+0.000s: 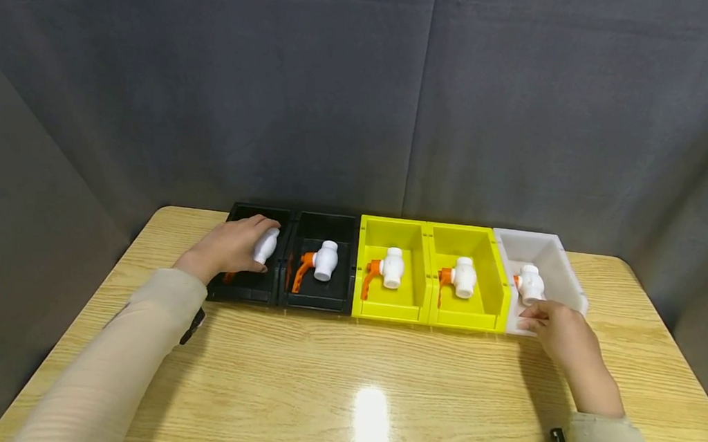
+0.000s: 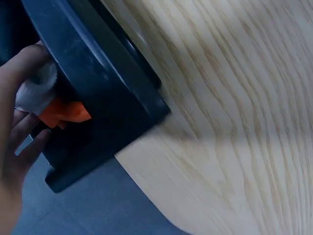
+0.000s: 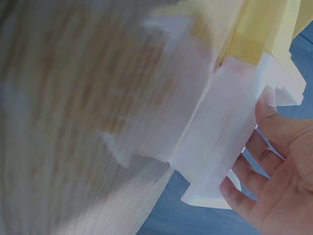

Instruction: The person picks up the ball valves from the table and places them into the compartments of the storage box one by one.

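Observation:
In the head view my left hand point(image 1: 234, 243) reaches into the leftmost black bin point(image 1: 257, 211) and grips a white plastic ball valve point(image 1: 267, 245), fingers over its far side and thumb at the near end. The left wrist view shows its orange handle point(image 2: 66, 112) beside the fingers. My right hand point(image 1: 569, 338) is at the front of the white bin point(image 1: 530, 240), fingers loosely bent over the front rim. Just beyond those fingertips lies another white ball valve point(image 1: 531, 283), its orange handle mostly hidden. In the right wrist view the bin's front wall point(image 3: 215, 127) hides this valve.
Between the hands, a second black bin point(image 1: 327, 222) and two yellow bins, left point(image 1: 393, 229) and right point(image 1: 457, 236), each hold a white ball valve with an orange handle. The bins stand side by side on a wood-grain table point(image 1: 292, 376), before a grey curtain point(image 1: 325, 108).

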Motion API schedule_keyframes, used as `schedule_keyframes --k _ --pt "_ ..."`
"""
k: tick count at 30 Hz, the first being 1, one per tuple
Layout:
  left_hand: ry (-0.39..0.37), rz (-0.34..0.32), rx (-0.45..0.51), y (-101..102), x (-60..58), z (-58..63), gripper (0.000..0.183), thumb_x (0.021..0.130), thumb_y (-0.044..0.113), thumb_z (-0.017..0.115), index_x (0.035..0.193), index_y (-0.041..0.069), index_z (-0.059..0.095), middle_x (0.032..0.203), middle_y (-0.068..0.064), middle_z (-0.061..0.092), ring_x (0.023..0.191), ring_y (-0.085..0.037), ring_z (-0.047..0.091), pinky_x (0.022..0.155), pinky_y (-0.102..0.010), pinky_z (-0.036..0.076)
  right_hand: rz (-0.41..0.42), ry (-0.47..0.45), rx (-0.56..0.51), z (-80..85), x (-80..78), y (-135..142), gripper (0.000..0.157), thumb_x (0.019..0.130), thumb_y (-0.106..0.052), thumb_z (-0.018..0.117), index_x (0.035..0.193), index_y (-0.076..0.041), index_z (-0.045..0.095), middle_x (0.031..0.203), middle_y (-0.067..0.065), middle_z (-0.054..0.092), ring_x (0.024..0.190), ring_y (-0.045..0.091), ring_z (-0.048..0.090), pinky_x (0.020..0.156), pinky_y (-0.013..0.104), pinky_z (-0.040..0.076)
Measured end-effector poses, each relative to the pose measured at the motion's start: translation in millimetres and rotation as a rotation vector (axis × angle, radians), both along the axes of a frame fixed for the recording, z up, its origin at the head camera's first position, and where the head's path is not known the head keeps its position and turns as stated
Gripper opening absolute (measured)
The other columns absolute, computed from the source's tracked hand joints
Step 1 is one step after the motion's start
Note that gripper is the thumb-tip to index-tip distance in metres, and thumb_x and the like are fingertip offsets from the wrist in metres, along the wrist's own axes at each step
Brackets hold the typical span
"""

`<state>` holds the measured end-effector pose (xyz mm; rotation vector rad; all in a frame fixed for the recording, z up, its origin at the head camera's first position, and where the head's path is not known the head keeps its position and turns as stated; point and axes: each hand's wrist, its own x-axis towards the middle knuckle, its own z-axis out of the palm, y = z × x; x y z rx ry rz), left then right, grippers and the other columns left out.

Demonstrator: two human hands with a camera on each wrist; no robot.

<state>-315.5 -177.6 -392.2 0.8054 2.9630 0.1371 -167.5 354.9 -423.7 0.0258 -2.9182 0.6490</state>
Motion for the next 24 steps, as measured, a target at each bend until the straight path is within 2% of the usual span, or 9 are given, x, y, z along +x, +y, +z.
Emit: schedule_keyframes --k 13,24 --pt "-0.053 0.042 -0.008 15.5 3.2 -5.3 0.087 0.075 0.026 0.089 0.146 0.004 0.044 0.143 -0.018 0.049 0.121 -0.036 0.054 0.103 -0.054 0.043 -0.007 -0.001 -0.005 2.2 2.0 -1.1 0.01 0.086 -0.013 0.077 0.088 -0.004 0.074 0.095 0.019 0.071 0.085 0.043 0.065 0.068 0.056 0.049" --pt "-0.043 0.061 -0.009 15.3 5.1 -10.6 0.085 0.074 0.027 0.089 0.143 0.002 0.047 0.136 -0.019 0.053 0.117 -0.035 0.056 0.099 -0.051 0.046 0.013 0.013 -0.015 2.2 1.4 -1.0 0.009 0.085 -0.011 0.077 0.087 -0.002 0.073 0.096 0.022 0.071 0.089 0.047 0.064 0.072 0.059 0.049"
